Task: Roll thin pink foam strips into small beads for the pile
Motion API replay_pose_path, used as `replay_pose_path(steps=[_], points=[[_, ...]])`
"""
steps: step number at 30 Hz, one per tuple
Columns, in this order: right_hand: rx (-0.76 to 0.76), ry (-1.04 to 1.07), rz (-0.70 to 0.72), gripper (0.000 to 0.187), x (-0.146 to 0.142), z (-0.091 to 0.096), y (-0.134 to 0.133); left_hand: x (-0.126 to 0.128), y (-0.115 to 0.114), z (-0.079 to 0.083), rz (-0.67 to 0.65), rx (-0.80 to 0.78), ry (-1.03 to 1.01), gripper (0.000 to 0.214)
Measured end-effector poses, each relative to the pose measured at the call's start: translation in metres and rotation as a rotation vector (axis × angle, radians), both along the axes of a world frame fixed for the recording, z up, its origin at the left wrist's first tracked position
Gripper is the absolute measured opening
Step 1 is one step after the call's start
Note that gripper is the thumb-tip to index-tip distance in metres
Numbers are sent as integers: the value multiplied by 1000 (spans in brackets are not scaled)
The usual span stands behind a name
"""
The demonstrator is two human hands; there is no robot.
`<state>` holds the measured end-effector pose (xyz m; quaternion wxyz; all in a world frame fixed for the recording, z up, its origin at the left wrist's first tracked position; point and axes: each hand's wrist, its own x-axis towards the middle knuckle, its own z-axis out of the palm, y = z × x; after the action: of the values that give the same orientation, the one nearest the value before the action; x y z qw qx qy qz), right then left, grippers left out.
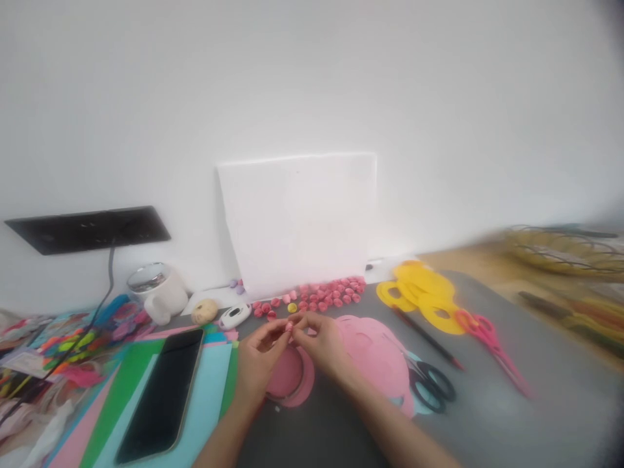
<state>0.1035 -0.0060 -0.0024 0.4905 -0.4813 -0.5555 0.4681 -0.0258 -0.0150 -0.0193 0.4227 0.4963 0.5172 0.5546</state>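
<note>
Between the fingertips of both hands is a small pink rolled piece of paper [289, 326]. My left hand [259, 357] pinches it from the left, while my right hand [322, 343] closes on it from the other side. Below them lies a round pink paper disc [305, 383] with a ring-like object [291, 394] on it, partly hidden by my fingers. Just beyond the hands spreads a pile of small reddish-pink rolled pieces [316, 296], with a single yellow one [292, 307] among them. Scalloped pink paper shapes [373, 357] lie beside my right wrist.
To the right are dark-handled scissors [433, 385], a pencil [429, 338], yellow paper cutouts [424, 286] and pink scissors [494, 341]. Leftward lie a phone [163, 390] on coloured sheets [209, 383], and a white mug [168, 296]. A white board [302, 221] leans on the wall.
</note>
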Motion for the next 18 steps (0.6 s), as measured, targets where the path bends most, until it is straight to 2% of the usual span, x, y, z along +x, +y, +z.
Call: replay_pose_path(steps=[3,9,16,18], points=[[19,1,-17,16,-3,-2,0,2,-2,2,27,39,33,22],[46,-22,-78,15,-6,-11,0,2,-2,1,-2,78,17,28],[256,-98,-127,12,-12,-21,-2,1,-1,-4,12,99,34,35],[245,-92,-134,13,-11,-20,-2,1,-2,-4,28,84,45,34]])
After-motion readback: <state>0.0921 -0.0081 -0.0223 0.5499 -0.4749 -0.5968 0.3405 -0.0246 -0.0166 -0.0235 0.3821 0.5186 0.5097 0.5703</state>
